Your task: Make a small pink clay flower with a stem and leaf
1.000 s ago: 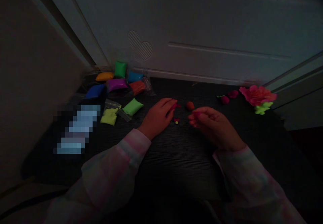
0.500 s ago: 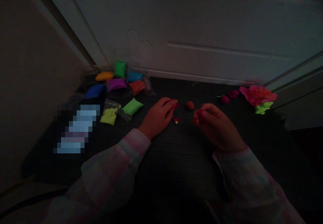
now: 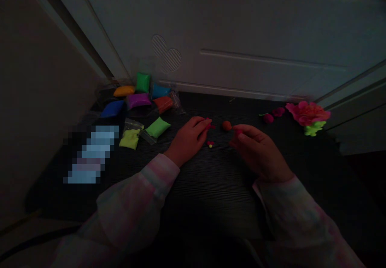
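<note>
My left hand [image 3: 188,139] rests on the dark tabletop, its fingers closed at the tips over a pink piece of modelling clay [image 3: 212,126]; most of that piece is hidden under them. Between thumb and fingers, my right hand [image 3: 259,151] pinches a small pink lump of clay [image 3: 239,132] just above the table. An orange-brown clay ball [image 3: 226,126] sits between the two hands, close to the right fingertips. Nearer to me lies a tiny cluster of red and yellow clay balls [image 3: 210,144].
Several bags of coloured clay [image 3: 138,99] lie at the back left, with lime [image 3: 158,127] and yellow [image 3: 130,138] packs nearer. A blurred-out phone screen [image 3: 92,155] is at left. Pink clay pieces [image 3: 268,118] and a pink flower [image 3: 309,114] stand at right. A white panel [image 3: 241,30] rises behind.
The fingers of my right hand have shifted slightly around the pink lump, with the index finger now straighter toward the orange-brown ball. My left hand stays in place.
</note>
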Motion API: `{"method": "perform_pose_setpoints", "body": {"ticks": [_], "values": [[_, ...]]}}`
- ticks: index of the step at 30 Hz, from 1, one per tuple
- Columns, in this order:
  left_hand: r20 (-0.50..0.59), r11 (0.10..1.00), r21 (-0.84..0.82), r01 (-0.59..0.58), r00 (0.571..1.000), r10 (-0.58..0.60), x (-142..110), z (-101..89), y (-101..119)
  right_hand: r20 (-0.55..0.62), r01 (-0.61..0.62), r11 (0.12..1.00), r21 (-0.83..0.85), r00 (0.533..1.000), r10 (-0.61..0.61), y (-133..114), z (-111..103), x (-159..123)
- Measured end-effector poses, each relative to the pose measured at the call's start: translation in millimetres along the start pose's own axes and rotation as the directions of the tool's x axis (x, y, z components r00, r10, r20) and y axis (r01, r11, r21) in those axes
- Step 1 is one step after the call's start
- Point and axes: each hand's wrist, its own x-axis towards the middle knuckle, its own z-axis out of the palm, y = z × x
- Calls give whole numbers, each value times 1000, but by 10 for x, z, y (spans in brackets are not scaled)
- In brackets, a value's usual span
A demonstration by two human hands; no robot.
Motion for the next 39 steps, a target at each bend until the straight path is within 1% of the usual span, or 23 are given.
{"method": "perform_pose_setpoints", "body": {"ticks": [2,4,6,9,11,16,20,22,26,29,30,32,33,35,37,39], "values": [[7,1000,0,5,1000,-5,0,-3,3,7,19,1000,19,1000,-19,10,-4,8],[13,1000,3,8,1000,-8,0,-5,5,32,57,998,33,998,-58,17,-9,11],[15,1000,12,10,1000,-10,-1,-4,3,60,69,997,39,996,-71,16,-13,5],[9,1000,18,5,1000,-5,-1,2,-5,91,20,1000,7,996,-21,4,-12,-13],[7,1000,14,0,1000,0,0,5,-10,104,10,1000,4,995,-10,-2,-10,-19],[9,1000,18,-2,1000,2,3,3,-9,77,88,993,73,993,-94,16,-20,1],[5,999,39,-9,1000,9,-1,3,-12,29,79,997,-4,997,-78,18,-24,11],[-4,997,72,-21,1000,21,-1,7,-20,23,83,996,-15,996,-82,9,-17,4],[28,990,142,-12,1000,8,13,16,-42,54,78,997,8,995,-79,-5,-2,-19],[33,990,138,-2,999,-2,23,15,-45,84,88,996,-23,993,-86,7,7,-16],[25,992,125,-12,1000,9,24,13,-41,81,102,994,-43,992,-98,18,11,-8],[9,994,92,-52,999,51,23,6,-24,32,135,981,-141,991,-131,50,19,14],[1,994,76,-76,997,76,20,2,-13,-6,150,965,-213,988,-155,71,23,27],[-8,991,48,-124,992,124,11,-5,13,-67,190,906,-378,970,-232,118,28,50],[-16,986,32,-161,987,162,0,-9,36,-65,243,839,-488,948,-312,169,24,67],[-23,982,32,-185,982,186,-8,-10,53,-23,289,785,-548,933,-360,217,8,79]]}}
